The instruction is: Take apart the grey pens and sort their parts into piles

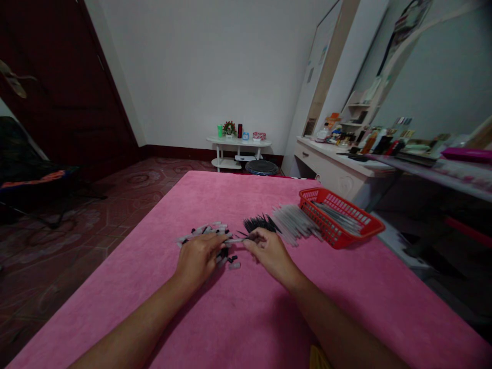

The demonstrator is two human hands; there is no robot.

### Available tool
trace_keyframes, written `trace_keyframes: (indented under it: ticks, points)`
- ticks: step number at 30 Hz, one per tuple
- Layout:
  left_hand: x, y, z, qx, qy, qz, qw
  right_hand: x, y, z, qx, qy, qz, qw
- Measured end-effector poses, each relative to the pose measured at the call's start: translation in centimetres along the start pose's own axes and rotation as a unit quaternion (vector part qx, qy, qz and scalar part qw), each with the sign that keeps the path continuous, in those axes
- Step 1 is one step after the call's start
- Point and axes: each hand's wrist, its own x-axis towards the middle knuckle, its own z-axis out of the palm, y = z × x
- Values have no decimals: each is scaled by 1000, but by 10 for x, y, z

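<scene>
Between my two hands a thin, pale pen (235, 240) lies roughly level, just above the pink cloth. My left hand (198, 254) pinches its left end, and my right hand (271, 254) has its fingertips closed on the right end. Loose translucent and black pen caps (234, 265) are scattered around and behind my left hand, which partly hides them. Just beyond my right hand is a pile of thin black pointed pen parts (255, 222). Clear pen barrels (294, 223) lie side by side to the right of that pile.
A red plastic basket (334, 240) with more slender clear barrels (340, 218) stands at the right. The pink cloth (246, 318) covers the table. Farther off are a low white stand (238, 141), a round dark stool (262, 167) and a dresser (334, 164) crowded with bottles.
</scene>
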Motion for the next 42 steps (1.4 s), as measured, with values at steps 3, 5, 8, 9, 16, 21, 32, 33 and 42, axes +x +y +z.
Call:
trace_keyframes:
  ticks: [3, 5, 8, 9, 16, 21, 32, 33, 42]
  points:
    - [0, 3, 0, -8, -11, -2, 1000, 0, 1, -1, -7, -16, 1, 1000]
    - [0, 4, -1, -14, -14, -5, 1000, 0, 0, -1, 2, -17, -9, 1000]
    - [0, 4, 0, -20, -11, -12, 1000, 0, -2, -1, 34, -15, -6, 999]
    - [-1, 3, 0, -24, -9, -13, 1000, 0, -2, 0, 40, -18, 2, 999]
    - [-1, 2, 1, 0, -12, 3, 1000, 0, -2, 0, 9, -8, -8, 1000]
    - [0, 4, -1, 25, -20, 6, 999, 0, -1, -1, 19, -22, 21, 999]
    - [0, 5, -2, 21, -32, 2, 999, 0, -5, -2, 50, -37, 59, 996]
    - [0, 6, -2, 24, -36, 2, 999, 0, -4, -2, 52, -38, 59, 996]
    - [1, 7, -7, 27, -66, -41, 997, 5, -12, -17, 19, -2, -27, 999]
